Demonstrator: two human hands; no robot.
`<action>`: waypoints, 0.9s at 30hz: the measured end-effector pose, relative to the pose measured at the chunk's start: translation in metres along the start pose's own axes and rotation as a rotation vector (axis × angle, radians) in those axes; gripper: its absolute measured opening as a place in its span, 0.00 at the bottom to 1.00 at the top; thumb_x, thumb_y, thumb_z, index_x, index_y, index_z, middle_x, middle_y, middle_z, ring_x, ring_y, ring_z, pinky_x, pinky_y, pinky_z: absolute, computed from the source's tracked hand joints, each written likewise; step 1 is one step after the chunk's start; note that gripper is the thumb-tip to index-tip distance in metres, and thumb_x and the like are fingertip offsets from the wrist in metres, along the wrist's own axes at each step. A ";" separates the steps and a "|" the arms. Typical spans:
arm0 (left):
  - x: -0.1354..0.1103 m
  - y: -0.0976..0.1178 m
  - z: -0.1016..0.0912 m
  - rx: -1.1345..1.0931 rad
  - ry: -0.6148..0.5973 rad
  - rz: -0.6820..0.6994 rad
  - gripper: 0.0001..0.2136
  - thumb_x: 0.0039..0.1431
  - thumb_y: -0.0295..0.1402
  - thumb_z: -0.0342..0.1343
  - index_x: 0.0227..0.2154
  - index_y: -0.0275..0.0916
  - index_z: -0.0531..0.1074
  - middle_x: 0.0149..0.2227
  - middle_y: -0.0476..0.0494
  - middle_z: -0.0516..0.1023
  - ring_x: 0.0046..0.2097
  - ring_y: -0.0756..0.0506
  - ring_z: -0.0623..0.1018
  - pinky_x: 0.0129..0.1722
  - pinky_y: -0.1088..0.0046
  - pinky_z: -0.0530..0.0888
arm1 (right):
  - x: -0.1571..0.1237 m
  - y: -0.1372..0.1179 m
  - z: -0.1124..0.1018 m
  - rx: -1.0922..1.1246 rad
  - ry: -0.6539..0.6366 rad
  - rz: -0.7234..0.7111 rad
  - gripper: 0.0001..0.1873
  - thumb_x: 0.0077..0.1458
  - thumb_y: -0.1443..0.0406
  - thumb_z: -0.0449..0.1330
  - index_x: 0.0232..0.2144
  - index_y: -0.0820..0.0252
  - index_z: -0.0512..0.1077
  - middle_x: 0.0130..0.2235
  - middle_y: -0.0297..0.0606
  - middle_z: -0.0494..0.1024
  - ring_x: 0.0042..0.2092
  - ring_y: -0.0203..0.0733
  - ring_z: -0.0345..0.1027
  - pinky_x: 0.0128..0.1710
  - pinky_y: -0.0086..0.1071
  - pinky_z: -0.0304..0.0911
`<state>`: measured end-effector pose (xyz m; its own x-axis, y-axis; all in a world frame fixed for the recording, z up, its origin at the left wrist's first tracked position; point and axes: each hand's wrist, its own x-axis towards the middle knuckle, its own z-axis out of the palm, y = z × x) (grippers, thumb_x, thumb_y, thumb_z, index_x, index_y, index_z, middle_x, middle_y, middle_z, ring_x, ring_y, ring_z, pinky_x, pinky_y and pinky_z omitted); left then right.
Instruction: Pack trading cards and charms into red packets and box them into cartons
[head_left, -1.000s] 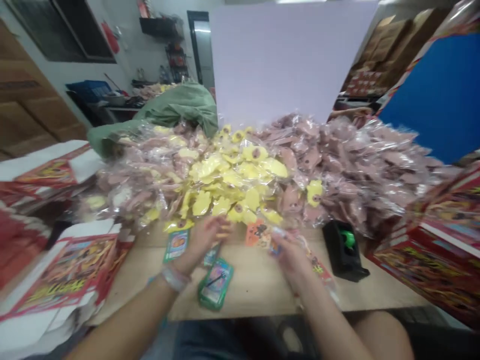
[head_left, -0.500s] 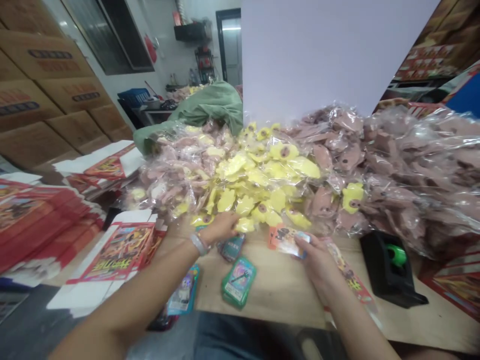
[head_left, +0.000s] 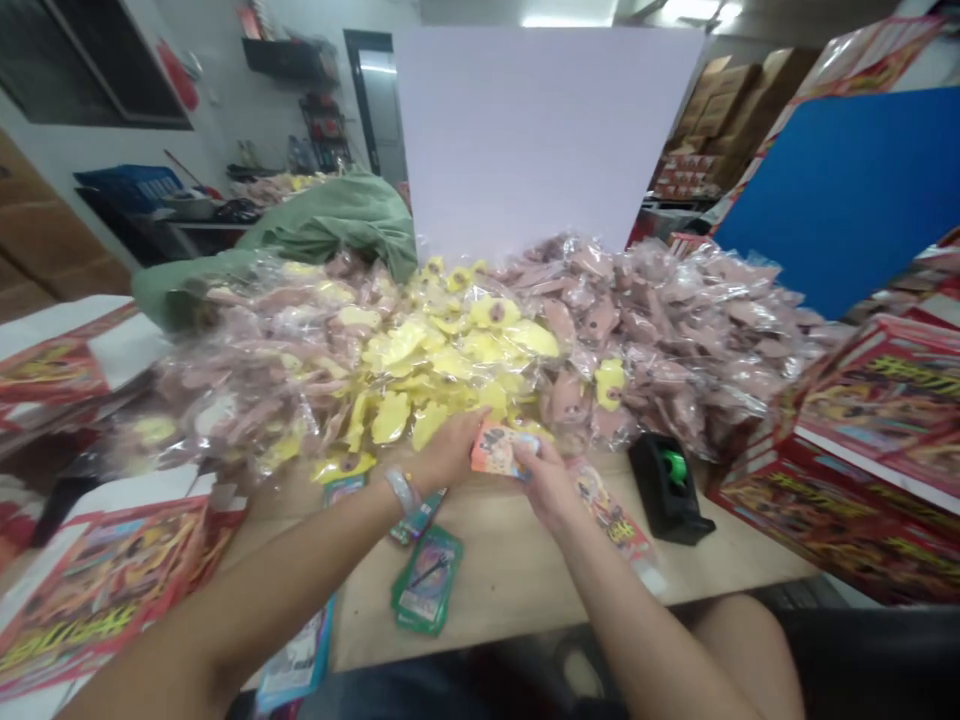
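Observation:
My right hand [head_left: 547,482] pinches a small orange printed card [head_left: 501,450], and the fingertips of my left hand [head_left: 448,452] meet the card's left edge. I cannot tell whether my left hand grips it. Both hands sit at the foot of a heap of plastic-bagged pink and yellow soft items [head_left: 427,375]. Green-edged card packets [head_left: 427,582] lie on the wooden table [head_left: 510,565] below my hands. A long red-orange printed strip [head_left: 611,520] lies right of my right hand.
A black tape dispenser [head_left: 666,488] with a green roll stands right of the strip. Flat red printed cartons [head_left: 105,590] lie left, and more [head_left: 862,470] are stacked right. Behind the heap are a green cloth sack [head_left: 330,225] and a white board [head_left: 540,130].
My left hand has moved from the bagged heap to the orange card, which now sits between both hands. The view has swung left, shifting the whole scene rightward to leftward in frame.

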<state>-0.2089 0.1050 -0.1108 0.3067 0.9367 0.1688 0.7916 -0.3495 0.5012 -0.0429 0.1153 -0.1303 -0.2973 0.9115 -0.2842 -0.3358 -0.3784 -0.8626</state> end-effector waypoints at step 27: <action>-0.022 -0.062 0.036 -0.530 0.288 -0.658 0.11 0.59 0.35 0.51 0.41 0.34 0.68 0.41 0.43 0.72 0.41 0.46 0.74 0.40 0.64 0.72 | 0.082 -0.013 0.035 0.217 0.056 0.281 0.11 0.57 0.63 0.54 0.41 0.63 0.67 0.38 0.37 0.72 0.34 0.34 0.68 0.31 0.31 0.67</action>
<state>-0.2458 0.1060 -0.1761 -0.3253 0.9379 -0.1206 0.3901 0.2492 0.8864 -0.0940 0.1898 -0.1281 -0.3574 0.7720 -0.5256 -0.4315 -0.6356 -0.6402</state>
